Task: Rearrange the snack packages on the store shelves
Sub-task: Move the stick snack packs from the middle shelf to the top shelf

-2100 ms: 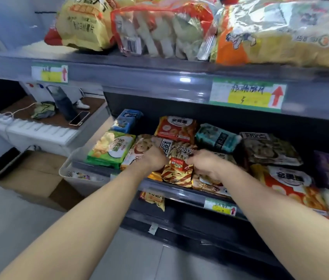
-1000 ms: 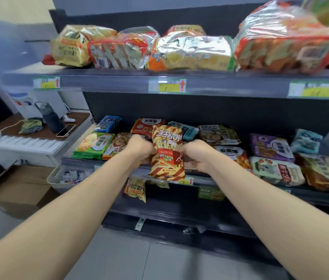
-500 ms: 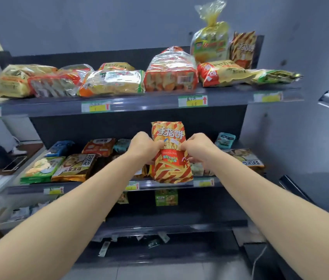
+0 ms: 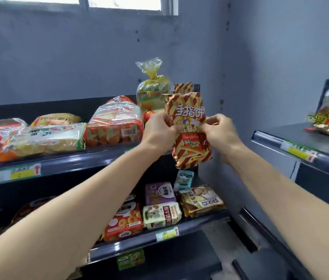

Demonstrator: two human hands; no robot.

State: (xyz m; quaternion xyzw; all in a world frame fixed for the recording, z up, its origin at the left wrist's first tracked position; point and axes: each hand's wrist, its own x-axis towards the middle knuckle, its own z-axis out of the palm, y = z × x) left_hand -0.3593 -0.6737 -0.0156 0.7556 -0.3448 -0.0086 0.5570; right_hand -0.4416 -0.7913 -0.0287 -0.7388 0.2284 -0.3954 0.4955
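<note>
Red-and-gold striped snack bag point(image 4: 189, 128), upright between left hand point(image 4: 160, 132) and right hand point(image 4: 219, 131)

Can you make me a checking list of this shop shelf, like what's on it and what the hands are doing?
Surface: upper shelf and lower shelf, dark, price tags on their front edges.
Job's things: striped snack bag held upright at the upper shelf's right end; a matching bag stands behind it; wrapped packs lie on both shelves.
Clutter: a green packet shows below the lower shelf's edge.
Grippers: left hand and right hand each grip one side of the striped snack bag.
Cables: nothing seen.
Surroundings: grey wall, window above, another shelf to the right.
</note>
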